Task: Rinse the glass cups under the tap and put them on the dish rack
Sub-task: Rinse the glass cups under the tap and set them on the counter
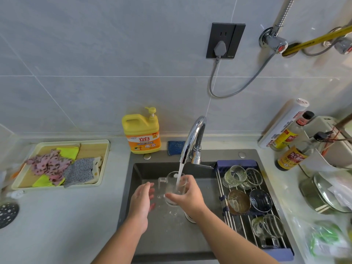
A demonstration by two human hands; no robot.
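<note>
A clear glass mug (172,187) stands upright over the sink (171,235), directly under the tap (192,139), with the stream of water (180,174) falling into its open mouth. Its handle points left, away from the holding hand. The right hand (187,195) grips it from the right side: the fingers curl round the far wall and the thumb crosses the near wall low down, with the forearm reaching in diagonally from the lower right. The left hand (142,199) hovers just left of the mug, near the handle but not touching it, palm turned toward the glass, fingers straight and loosely together, holding nothing; its forearm rises from the bottom edge.

The dish rack (238,221) spans the right part of the sink. On it lie a ribbed glass (235,175) and a plain glass (253,177) at the far end, an amber cup (238,201) and a dark cup (261,200) in the middle, and a handled glass (268,228) at the near end.

Behind the sink stand a yellow detergent bottle (142,133) and a blue sponge (176,147). On the counter to the left, a tray (106,145) holds cloths (62,168)
</note>
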